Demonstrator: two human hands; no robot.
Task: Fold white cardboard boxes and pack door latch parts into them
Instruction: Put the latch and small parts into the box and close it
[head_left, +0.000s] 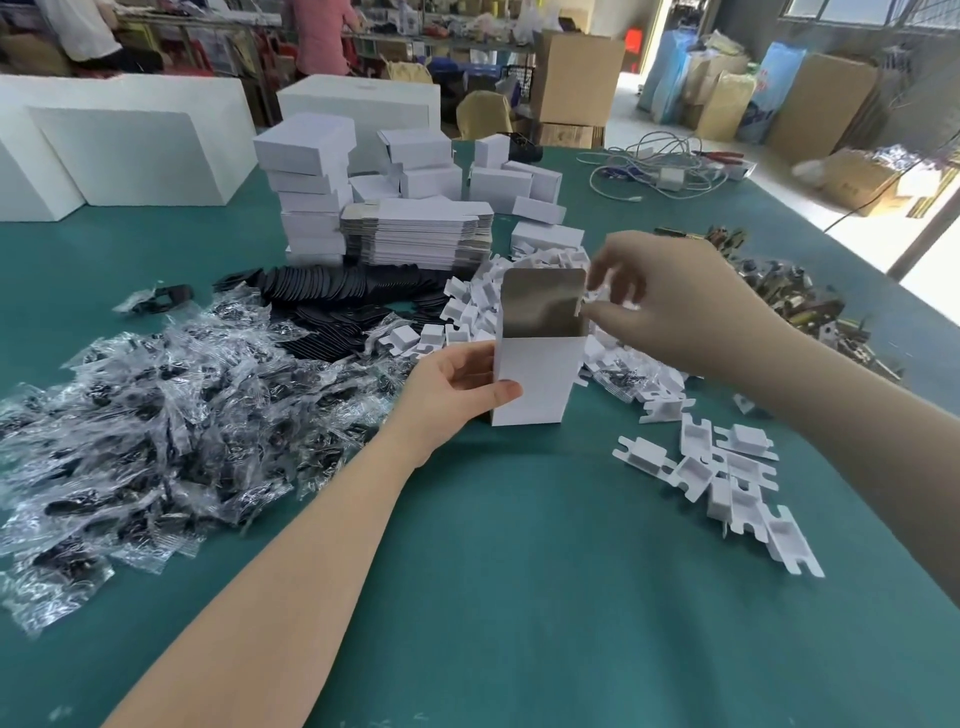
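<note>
Nearest me I see bare green table cover (519, 597), with both forearms reaching out over it. My left hand (452, 400) grips a white box (535, 379) standing upright on the cover, thumb across its front, fingers curled behind. The box's top is open, the grey-lined flap (543, 304) standing up. My right hand (670, 306) is at the box's upper right corner, thumb and forefinger pinching a small side flap there, the other fingers loosely curled.

To the right lie scattered white folded inserts (727, 478); more of them are heaped just behind the box. On the left spreads a big heap of clear plastic packets (156, 415) with dark parts inside. Beyond it sits a pile of black flat pieces (337, 291). On the far right a heap of metal latch parts (789, 306) runs along the table edge.

Further back I see a stack of flat unfolded boxes (421, 234), then towers of finished white boxes (311, 192). Tangled white cables (654, 169) lie near the far corner. Large white blocks (130, 150) stand at the left. Behind the table are brown cartons (576, 78), bags, and a person in pink (317, 36) at a cluttered bench.
</note>
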